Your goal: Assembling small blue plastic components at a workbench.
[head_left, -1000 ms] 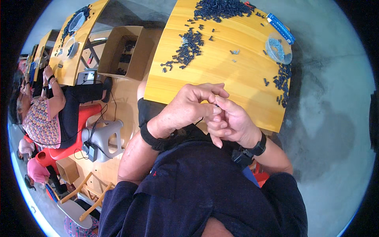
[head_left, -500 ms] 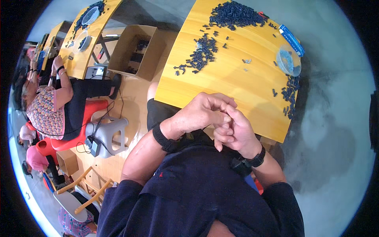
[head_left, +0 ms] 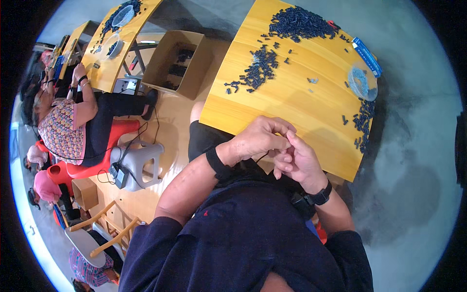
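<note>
My left hand and my right hand meet just off the near edge of the yellow wooden table. Their fingertips are pinched together, and whatever sits between them is hidden or too small to make out. Past the hands, a few small silvery pieces lie on the wood. Small dark plastic pieces form a big heap at the far side. A looser heap lies on the left, and more dark pieces are strewn along the right edge.
A clear round tub of small bluish pieces and a blue box stand near the right edge. On the left are an open cardboard box, a grey stool and a person seated at another table.
The view has shifted a little, so the table appears farther right. My hands stay together at the fingertips; my right fingers have moved slightly.
</note>
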`<state>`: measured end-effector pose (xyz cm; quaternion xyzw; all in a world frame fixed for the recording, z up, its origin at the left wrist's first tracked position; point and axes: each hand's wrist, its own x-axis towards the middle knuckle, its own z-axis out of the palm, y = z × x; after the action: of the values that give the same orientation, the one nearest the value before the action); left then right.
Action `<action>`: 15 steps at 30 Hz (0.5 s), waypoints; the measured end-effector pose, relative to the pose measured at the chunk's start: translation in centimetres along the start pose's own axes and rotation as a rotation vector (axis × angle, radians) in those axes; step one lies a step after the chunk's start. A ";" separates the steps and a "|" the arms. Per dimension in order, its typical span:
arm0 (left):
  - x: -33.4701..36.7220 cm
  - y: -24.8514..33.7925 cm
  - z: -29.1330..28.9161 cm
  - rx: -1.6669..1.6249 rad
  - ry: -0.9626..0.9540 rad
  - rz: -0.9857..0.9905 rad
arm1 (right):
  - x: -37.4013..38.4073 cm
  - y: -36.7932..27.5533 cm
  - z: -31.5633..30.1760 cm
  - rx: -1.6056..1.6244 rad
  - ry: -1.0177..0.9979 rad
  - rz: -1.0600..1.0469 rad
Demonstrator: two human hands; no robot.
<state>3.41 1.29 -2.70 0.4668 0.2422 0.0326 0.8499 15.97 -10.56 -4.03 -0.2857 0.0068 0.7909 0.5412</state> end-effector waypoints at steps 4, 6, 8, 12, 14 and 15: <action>0.1 0.0 -0.7 0.065 -0.020 0.056 | 0.1 -0.6 -0.4 -0.067 0.195 -0.048; -0.6 0.9 -1.3 0.114 0.128 0.026 | 0.2 -1.6 -1.5 -0.245 0.404 -0.208; 0.1 -1.1 -5.2 0.228 0.486 0.239 | 0.5 -3.3 -3.8 -0.721 0.556 -0.367; 0.4 -2.9 -12.3 0.672 1.012 0.259 | 0.2 -6.1 -9.7 -1.344 0.813 -0.551; 0.4 -3.7 -13.9 0.775 1.069 0.215 | 0.0 -6.8 -10.9 -1.480 0.880 -0.652; 0.6 -3.8 -14.1 0.857 1.061 0.215 | -0.4 -7.3 -11.0 -1.456 0.905 -0.606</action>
<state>-2.98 10.31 -12.33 0.7040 0.5691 0.2422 0.3491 27.24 -11.41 -10.89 -0.8298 -0.3581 0.2358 0.3572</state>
